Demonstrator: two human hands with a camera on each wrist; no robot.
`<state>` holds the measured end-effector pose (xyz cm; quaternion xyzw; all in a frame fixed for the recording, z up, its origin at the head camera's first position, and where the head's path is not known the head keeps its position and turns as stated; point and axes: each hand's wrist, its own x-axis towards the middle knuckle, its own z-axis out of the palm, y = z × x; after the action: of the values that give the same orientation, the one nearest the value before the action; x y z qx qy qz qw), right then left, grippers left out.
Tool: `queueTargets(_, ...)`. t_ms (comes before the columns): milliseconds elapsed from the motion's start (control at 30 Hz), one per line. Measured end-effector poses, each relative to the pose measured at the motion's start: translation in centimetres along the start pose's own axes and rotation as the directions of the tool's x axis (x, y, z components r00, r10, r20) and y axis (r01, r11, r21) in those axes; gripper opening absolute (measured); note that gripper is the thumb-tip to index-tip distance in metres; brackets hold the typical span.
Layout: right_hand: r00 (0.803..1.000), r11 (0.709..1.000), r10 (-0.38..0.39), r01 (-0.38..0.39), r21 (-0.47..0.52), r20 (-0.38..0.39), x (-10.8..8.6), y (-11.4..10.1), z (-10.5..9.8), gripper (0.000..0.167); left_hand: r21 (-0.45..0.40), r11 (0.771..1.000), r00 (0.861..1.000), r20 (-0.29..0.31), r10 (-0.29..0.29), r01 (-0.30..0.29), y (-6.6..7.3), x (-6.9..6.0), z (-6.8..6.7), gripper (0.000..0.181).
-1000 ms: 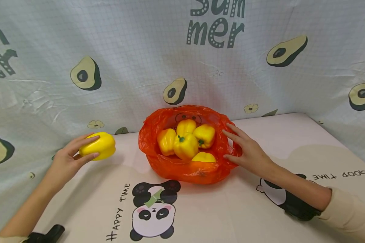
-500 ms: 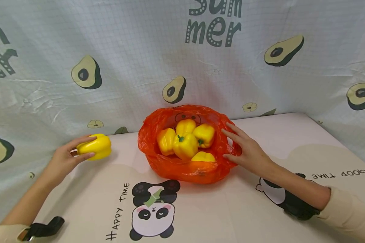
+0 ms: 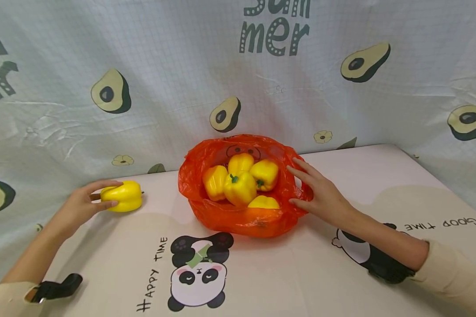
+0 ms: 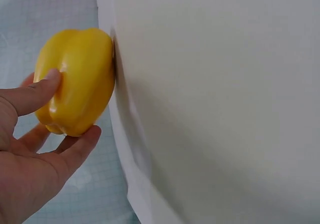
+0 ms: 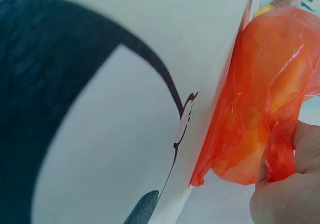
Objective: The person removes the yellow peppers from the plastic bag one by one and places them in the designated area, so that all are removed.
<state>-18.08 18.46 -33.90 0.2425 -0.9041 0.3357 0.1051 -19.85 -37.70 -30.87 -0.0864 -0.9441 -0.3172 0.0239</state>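
- Fingers of the right hand (image 3: 327,193) spread wide against the red bag (image 3: 238,221); a tug could spill the peppers inside (image 3: 239,187).
- Left hand (image 3: 77,206) pinches the lone pepper (image 3: 128,196) against the surface (image 3: 281,273), left of the bag; uneven release could roll it.

Yellow peppers (image 3: 240,188) (some green-stemmed), orange-red bag (image 3: 238,222), panda-printed pale tablecloth (image 3: 281,273), avocado-patterned grey-white backdrop (image 3: 170,88).

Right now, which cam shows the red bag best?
The head view: it takes in nearly the whole red bag, with its open mouth and the yellow peppers inside. The right wrist view shows only part of its outside, close up and cut off by the frame edge. The left wrist view doesn't show it.
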Motion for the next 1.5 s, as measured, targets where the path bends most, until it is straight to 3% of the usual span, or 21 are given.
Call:
queueTargets(267, 1.000, 1.000, 0.002, -0.002, 0.011, 0.012, 0.2, 0.1, 0.1, 0.076, 0.005, 1.000, 1.000, 0.004, 0.000, 0.000, 0.2, 0.3, -0.2, 0.055)
queueTargets(500, 1.000, 1.000, -0.024, 0.023, 0.019, 0.021, 0.7, -0.3, -0.2, 0.076, 0.026, 0.999, 0.997, -0.066, -0.030, 0.031, -0.9, 0.9, -1.2, 0.052)
queueTargets(667, 0.999, 0.999, -0.034, 0.034, 0.012, 0.029, 1.0, -0.3, -0.6, 0.076, -0.022, 0.999, 0.996, -0.081, -0.030, 0.028, -1.5, 1.7, -1.8, 0.051)
queueTargets(967, 0.996, 1.000, -0.022, 0.024, -0.016, 0.081, 1.9, -0.6, -2.4, 0.073, -0.007, 0.995, 0.994, -0.031, -0.102, 0.101, -1.7, 3.0, -2.2, 0.056)
queueTargets(1333, 0.995, 1.000, 0.005, -0.004, -0.010, 0.098, 2.1, -0.9, -3.3, 0.066, -0.083, 0.978, 0.982, 0.019, -0.189, 0.190, -1.8, 2.5, -2.7, 0.060)
queueTargets(1500, 0.996, 1.000, 0.003, -0.002, -0.012, 0.090, 1.9, -0.9, -3.2, 0.065, -0.111, 0.975, 0.981, 0.014, -0.192, 0.193, -1.3, 2.4, -2.9, 0.065)
